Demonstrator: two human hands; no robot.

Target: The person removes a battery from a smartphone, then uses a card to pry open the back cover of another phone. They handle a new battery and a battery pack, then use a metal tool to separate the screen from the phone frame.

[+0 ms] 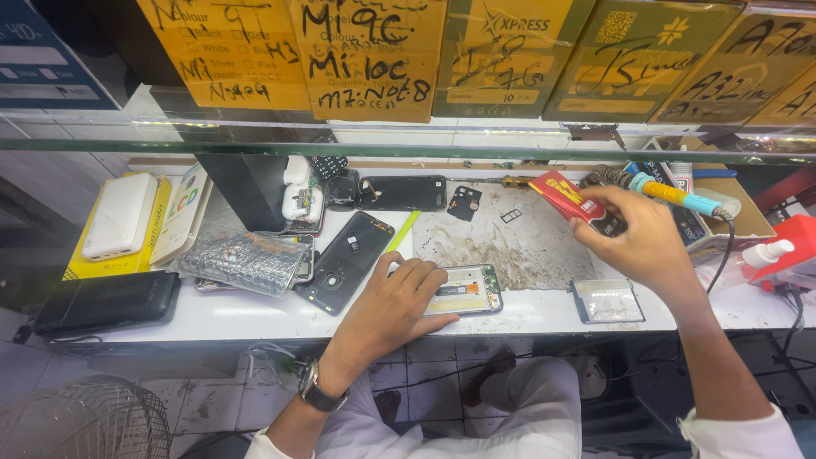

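My left hand point(395, 306) rests flat on an opened phone point(469, 291) with its innards showing, pinning it to the white bench point(255, 314). My right hand point(637, 234) is raised over the bench's right side and grips a small red packet point(563, 195). Just behind that hand lies a soldering iron point(680, 197) with a yellow and teal handle. A wristwatch sits on my left wrist.
A stained grey work mat point(527, 242) covers the middle. Black phone backs point(347, 259), a black phone point(401, 193), a bubble-wrap bag point(242, 262), a white power bank point(119, 217), a black pouch point(106, 302), a small clear case point(606, 299), a red bottle point(786, 246) and yellow boxes above surround it.
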